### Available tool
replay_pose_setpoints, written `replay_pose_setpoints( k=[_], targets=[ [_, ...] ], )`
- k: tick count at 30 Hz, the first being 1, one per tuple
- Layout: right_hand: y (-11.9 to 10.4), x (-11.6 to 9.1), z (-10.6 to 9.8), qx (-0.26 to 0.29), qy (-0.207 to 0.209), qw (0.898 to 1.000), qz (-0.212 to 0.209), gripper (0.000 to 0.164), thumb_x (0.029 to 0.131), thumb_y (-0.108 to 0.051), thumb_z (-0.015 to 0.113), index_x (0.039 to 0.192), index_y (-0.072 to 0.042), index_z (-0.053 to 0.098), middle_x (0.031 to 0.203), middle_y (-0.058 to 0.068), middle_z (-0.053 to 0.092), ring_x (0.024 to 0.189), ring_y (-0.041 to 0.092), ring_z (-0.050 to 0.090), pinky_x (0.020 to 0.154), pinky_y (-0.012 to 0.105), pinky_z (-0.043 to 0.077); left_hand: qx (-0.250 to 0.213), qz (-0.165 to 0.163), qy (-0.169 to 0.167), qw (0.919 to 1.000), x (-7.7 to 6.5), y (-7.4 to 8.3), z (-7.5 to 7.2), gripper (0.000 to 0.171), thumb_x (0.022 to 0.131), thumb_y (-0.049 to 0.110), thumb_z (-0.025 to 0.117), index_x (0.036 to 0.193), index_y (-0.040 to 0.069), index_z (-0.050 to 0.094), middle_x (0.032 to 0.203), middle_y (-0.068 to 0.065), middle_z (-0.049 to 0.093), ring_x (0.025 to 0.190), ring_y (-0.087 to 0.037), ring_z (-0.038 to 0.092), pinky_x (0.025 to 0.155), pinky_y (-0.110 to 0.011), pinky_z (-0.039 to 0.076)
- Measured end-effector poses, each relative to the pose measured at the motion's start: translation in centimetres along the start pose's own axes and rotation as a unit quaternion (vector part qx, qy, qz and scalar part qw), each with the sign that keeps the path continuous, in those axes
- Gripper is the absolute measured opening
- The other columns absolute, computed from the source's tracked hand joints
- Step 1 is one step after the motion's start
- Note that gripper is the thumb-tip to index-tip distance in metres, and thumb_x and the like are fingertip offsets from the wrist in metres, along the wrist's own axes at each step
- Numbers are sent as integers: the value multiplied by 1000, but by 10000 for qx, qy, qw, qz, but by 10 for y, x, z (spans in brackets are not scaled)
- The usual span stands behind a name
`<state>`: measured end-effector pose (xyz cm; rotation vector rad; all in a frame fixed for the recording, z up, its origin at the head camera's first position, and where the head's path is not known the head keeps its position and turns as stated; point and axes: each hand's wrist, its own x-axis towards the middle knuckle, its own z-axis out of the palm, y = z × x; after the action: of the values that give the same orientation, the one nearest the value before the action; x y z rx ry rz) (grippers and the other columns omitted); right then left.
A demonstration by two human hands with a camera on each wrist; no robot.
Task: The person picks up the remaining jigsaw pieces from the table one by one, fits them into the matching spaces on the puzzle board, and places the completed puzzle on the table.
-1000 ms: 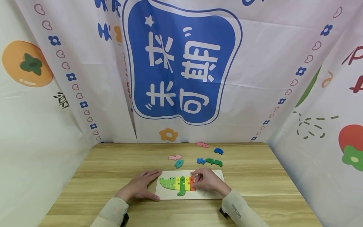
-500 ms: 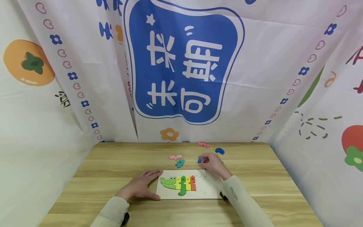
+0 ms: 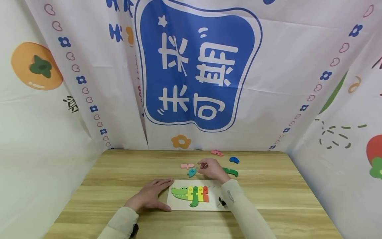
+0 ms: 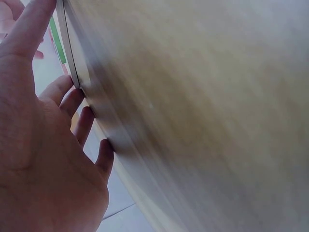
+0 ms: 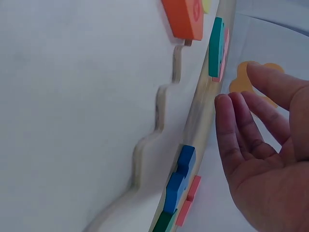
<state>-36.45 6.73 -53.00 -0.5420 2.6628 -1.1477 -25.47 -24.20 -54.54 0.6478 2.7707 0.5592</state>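
The left hand [image 3: 150, 196] lies with thumb and fingers spread against the left end of the puzzle board [image 3: 200, 207], apparently steadying it. The right hand [image 3: 212, 170] hovers beyond the board, thumb and fingertips parted around nothing, just beside the teal piece [image 3: 192, 172] and pale pink piece [image 3: 187, 165]. The crocodile's front sits assembled up to the orange piece [image 3: 206, 196], so the step seems to be choosing another section; the next move likely calls for pinching one whose edge matches.
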Motion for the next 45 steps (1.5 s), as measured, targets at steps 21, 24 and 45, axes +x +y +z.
replay_pose_setpoints(
  k=[21,24,45],
  targets=[
    [8,27,-7,21,102,9995,-300,34,98,-11,72,131,-3,71,114,11,73,104,24,68,91,42,58,-65,-81,-5,9999,-1,2,-2,110,74,73,79,163,24,36,167,-3,36,152,-41,31,118,-69,28],
    [0,31,1,-86,-44,9995,-304,32,98,-11,71,129,-4,72,111,9,73,102,22,66,91,41,58,-104,-46,-5,9999,-1,3,-2,109,75,73,79,163,24,36,167,-3,36,152,-42,31,118,-69,27],
    [-6,47,23,-546,-17,9984,113,5,93,-14,79,98,-14,79,94,-1,72,89,15,61,87,37,56,-108,4,19,9999,-2,6,-2,108,76,70,80,162,22,37,166,-4,38,151,-40,34,117,-69,29]
  ],
)
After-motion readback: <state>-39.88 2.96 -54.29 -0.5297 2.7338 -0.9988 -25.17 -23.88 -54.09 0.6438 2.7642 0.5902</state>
